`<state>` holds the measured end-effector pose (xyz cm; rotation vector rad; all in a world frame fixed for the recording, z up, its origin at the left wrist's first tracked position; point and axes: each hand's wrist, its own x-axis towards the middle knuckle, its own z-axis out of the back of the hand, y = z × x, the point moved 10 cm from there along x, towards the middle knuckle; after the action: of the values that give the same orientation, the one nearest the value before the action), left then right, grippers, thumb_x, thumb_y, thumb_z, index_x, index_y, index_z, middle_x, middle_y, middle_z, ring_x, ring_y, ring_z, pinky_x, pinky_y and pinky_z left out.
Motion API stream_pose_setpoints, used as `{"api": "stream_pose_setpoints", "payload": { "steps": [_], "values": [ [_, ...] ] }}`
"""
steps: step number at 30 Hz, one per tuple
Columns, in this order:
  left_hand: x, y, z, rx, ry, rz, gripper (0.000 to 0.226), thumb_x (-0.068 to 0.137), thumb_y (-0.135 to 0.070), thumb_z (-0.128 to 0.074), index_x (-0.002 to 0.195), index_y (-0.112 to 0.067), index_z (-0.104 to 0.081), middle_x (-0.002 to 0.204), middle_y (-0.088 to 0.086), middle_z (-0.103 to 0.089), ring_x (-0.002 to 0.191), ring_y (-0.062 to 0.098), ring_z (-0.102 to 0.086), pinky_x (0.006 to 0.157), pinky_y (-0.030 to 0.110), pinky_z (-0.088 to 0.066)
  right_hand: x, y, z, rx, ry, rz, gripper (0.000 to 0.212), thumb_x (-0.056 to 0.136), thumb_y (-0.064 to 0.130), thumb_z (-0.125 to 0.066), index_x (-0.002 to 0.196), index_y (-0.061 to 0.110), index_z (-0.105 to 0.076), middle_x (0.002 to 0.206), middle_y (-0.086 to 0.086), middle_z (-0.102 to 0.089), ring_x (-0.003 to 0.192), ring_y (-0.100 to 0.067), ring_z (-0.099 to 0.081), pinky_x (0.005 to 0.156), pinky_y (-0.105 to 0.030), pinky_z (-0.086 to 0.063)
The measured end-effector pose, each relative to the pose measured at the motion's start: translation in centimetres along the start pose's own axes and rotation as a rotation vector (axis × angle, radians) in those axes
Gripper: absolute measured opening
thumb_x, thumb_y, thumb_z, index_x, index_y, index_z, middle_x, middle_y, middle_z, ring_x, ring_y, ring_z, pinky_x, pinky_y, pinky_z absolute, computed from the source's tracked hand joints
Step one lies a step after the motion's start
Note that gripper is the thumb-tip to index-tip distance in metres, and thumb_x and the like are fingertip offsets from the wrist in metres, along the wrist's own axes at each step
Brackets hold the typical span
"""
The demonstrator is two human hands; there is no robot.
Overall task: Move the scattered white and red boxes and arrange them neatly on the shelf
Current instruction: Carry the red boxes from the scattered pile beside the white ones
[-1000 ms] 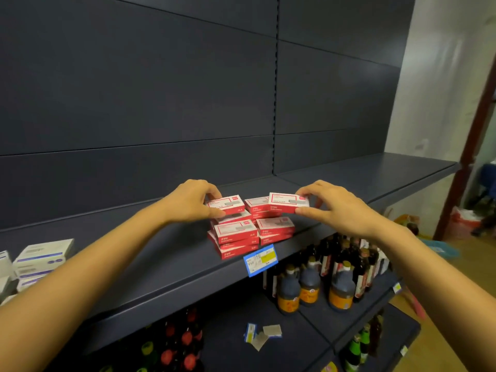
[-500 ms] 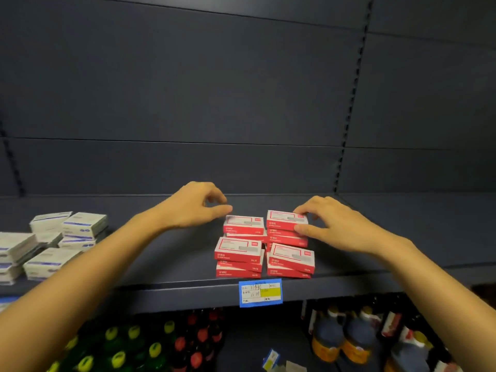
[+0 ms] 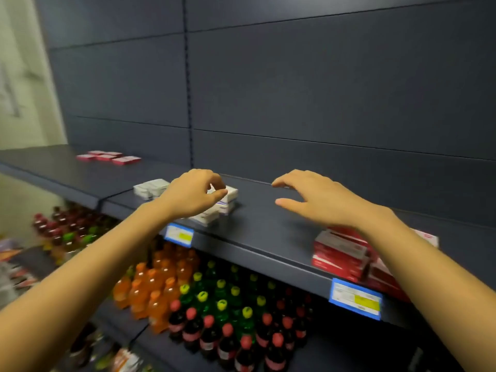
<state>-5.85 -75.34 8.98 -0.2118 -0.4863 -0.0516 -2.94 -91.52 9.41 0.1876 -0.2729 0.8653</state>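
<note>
Red boxes [image 3: 341,253] sit stacked at right; white boxes [image 3: 225,202] and far red ones [image 3: 107,157] remain loose. Left hand [image 3: 193,194] curls empty above whites; right hand [image 3: 316,197] open.

Matt dark shelf [image 3: 268,232]; smooth cardboard white boxes [image 3: 150,187]; glossy plastic bottles [image 3: 222,318].
</note>
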Motion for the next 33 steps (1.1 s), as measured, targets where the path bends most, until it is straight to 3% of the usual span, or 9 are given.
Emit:
{"api": "stream_pose_setpoints", "payload": {
  "steps": [12,18,33],
  "values": [
    [-9.9,17.7,6.9,0.264,-0.017,0.306,0.030,0.089,-0.039,-0.051,0.106,-0.016,-0.062,0.109,0.003,-0.064,0.097,0.019,-0.058,0.079,0.034,-0.050,12.2,15.8,-6.7,0.083,0.070,0.230,0.039,0.090,0.040,-0.049,0.127,0.028,-0.048,0.133,0.005,-0.051,0.121,-0.020,-0.048,0.097,-0.044,-0.043],
    [-12.0,26.2,9.7,0.322,0.015,0.304,0.030,0.090,-0.037,-0.049,0.109,-0.016,-0.060,0.111,0.002,-0.063,0.098,0.016,-0.057,0.069,0.022,-0.037,18.8,22.7,-9.8,0.074,0.080,0.238,0.036,0.091,0.040,-0.048,0.124,0.028,-0.051,0.133,0.004,-0.050,0.120,-0.022,-0.047,0.092,-0.040,-0.043],
    [-11.6,42.6,12.1,0.308,-0.002,0.246,0.032,0.090,-0.038,-0.049,0.110,-0.015,-0.059,0.109,0.004,-0.062,0.096,0.016,-0.056,0.068,0.022,-0.037,34.0,32.5,-17.5,0.053,0.150,0.181,0.038,0.092,0.037,-0.049,0.127,0.021,-0.051,0.134,0.000,-0.051,0.120,-0.019,-0.049,0.092,-0.035,-0.043]
  ]
}}
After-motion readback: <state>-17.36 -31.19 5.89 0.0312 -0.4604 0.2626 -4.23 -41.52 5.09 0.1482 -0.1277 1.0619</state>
